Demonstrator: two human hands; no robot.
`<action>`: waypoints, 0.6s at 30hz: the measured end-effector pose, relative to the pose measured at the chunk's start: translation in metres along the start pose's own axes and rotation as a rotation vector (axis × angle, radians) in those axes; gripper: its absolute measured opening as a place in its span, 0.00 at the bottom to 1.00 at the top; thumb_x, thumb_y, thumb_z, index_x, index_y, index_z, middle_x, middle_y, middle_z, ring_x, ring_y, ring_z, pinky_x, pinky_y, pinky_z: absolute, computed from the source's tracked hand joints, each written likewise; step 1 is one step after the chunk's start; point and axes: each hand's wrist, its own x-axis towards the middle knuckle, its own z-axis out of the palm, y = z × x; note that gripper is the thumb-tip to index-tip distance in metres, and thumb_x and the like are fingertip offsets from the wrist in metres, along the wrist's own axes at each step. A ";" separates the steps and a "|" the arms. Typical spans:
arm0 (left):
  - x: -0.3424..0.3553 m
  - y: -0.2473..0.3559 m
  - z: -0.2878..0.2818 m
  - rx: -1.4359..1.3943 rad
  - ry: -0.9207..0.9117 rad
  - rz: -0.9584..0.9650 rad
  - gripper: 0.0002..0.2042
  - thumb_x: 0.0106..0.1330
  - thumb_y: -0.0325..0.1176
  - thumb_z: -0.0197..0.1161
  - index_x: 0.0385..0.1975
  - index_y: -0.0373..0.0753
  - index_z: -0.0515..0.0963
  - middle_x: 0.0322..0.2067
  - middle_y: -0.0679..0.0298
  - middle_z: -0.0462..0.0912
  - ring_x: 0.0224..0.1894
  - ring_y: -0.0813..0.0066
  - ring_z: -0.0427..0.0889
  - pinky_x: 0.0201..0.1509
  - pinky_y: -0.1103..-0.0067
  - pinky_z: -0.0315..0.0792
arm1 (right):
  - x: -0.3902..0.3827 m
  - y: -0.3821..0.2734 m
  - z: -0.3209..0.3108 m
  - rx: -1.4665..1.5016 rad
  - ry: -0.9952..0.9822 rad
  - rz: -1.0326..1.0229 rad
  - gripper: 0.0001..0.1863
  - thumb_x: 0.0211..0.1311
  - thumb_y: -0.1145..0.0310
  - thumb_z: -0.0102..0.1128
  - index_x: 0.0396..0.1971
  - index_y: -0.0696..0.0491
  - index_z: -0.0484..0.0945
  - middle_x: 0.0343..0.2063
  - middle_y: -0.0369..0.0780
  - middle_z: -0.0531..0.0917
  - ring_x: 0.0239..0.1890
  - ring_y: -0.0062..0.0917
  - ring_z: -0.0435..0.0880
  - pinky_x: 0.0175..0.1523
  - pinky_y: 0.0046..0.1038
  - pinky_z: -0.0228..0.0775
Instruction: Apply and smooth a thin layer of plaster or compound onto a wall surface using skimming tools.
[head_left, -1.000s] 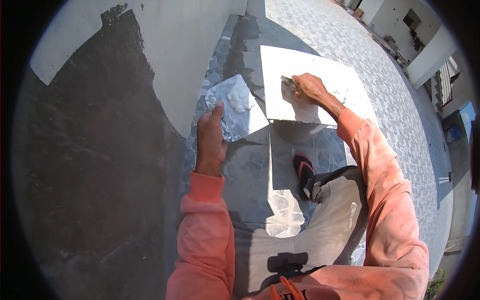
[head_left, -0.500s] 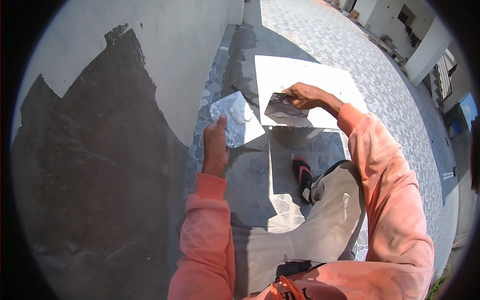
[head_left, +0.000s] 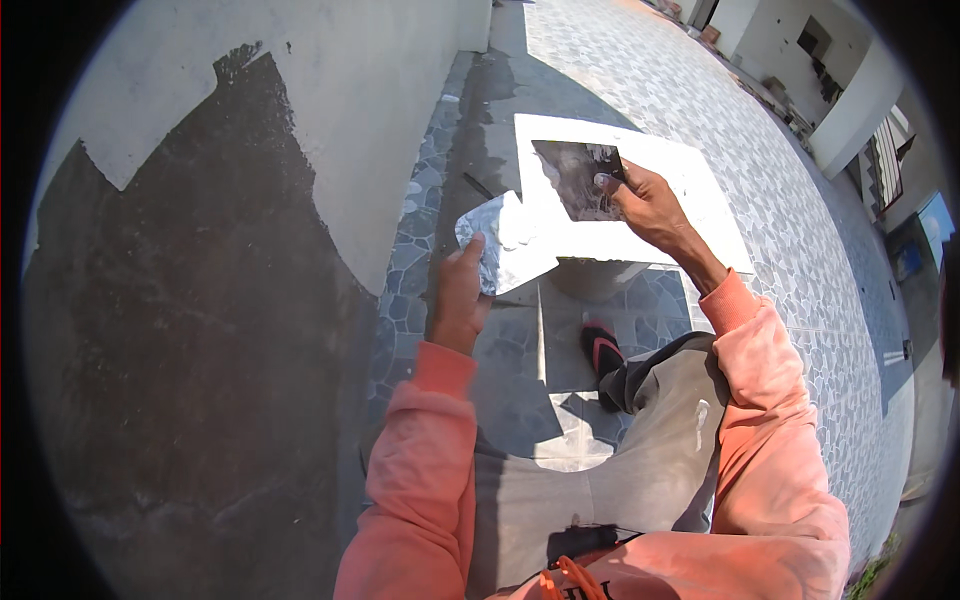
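Observation:
My left hand [head_left: 465, 290] grips a square metal plate [head_left: 490, 255] bearing a lump of white paste [head_left: 516, 232] at the centre. My right hand [head_left: 650, 215] is closed on a wide, dark-looking flat scraper blade [head_left: 572, 175], whose face is turned up above a white board [head_left: 700, 215]. The board rests on a rounded support [head_left: 598, 282], partly hidden beneath it. The left plate is beside the board's near left corner, overlapping it in view. A thin dark rod [head_left: 478, 185] lies behind the plate, too small to name.
A wall [head_left: 390, 110] with dark grey, unevenly edged lower area [head_left: 180, 330] runs along my left. Patterned stone-look tiles [head_left: 780, 230] cover the floor. A white column [head_left: 855, 105], railing and building stand at the right. My sandalled foot [head_left: 605, 350] is below the board.
Over the last second my right hand has turned the scraper face up and lately lifted it toward the board's far side. My left hand has moved right with the plate.

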 end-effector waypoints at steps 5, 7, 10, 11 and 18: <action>-0.010 0.011 0.018 -0.096 -0.021 -0.094 0.15 0.65 0.39 0.59 0.45 0.35 0.74 0.39 0.61 0.81 0.39 0.73 0.82 0.39 0.75 0.77 | -0.024 -0.019 0.024 -0.151 -0.087 -0.432 0.27 0.50 0.90 0.47 0.52 0.55 0.71 0.46 0.44 0.76 0.49 0.32 0.76 0.53 0.25 0.67; -0.011 0.015 0.021 -0.132 -0.042 -0.117 0.15 0.65 0.39 0.59 0.45 0.36 0.74 0.39 0.61 0.82 0.38 0.74 0.83 0.37 0.77 0.77 | -0.028 -0.018 0.030 -0.298 -0.140 -0.569 0.34 0.40 0.91 0.52 0.53 0.53 0.71 0.51 0.44 0.74 0.53 0.38 0.73 0.55 0.31 0.69; -0.011 0.018 0.021 -0.187 -0.076 -0.130 0.15 0.65 0.37 0.58 0.46 0.34 0.73 0.40 0.60 0.81 0.38 0.73 0.83 0.36 0.77 0.78 | -0.033 -0.008 0.034 -0.459 -0.097 -0.704 0.33 0.40 0.91 0.53 0.52 0.52 0.71 0.51 0.44 0.74 0.53 0.40 0.73 0.54 0.35 0.70; -0.010 0.019 0.022 -0.196 -0.116 -0.106 0.16 0.66 0.37 0.58 0.48 0.33 0.72 0.42 0.59 0.81 0.40 0.71 0.83 0.39 0.75 0.79 | -0.034 -0.005 0.033 -0.462 -0.097 -0.710 0.31 0.41 0.90 0.54 0.51 0.53 0.72 0.50 0.44 0.74 0.53 0.40 0.73 0.54 0.37 0.70; -0.005 0.032 0.020 -0.224 -0.195 0.035 0.19 0.67 0.35 0.56 0.52 0.29 0.69 0.47 0.54 0.79 0.48 0.65 0.80 0.53 0.70 0.75 | -0.030 0.032 -0.004 -0.771 -0.132 -0.590 0.27 0.43 0.88 0.53 0.48 0.56 0.72 0.48 0.44 0.76 0.51 0.40 0.74 0.53 0.35 0.71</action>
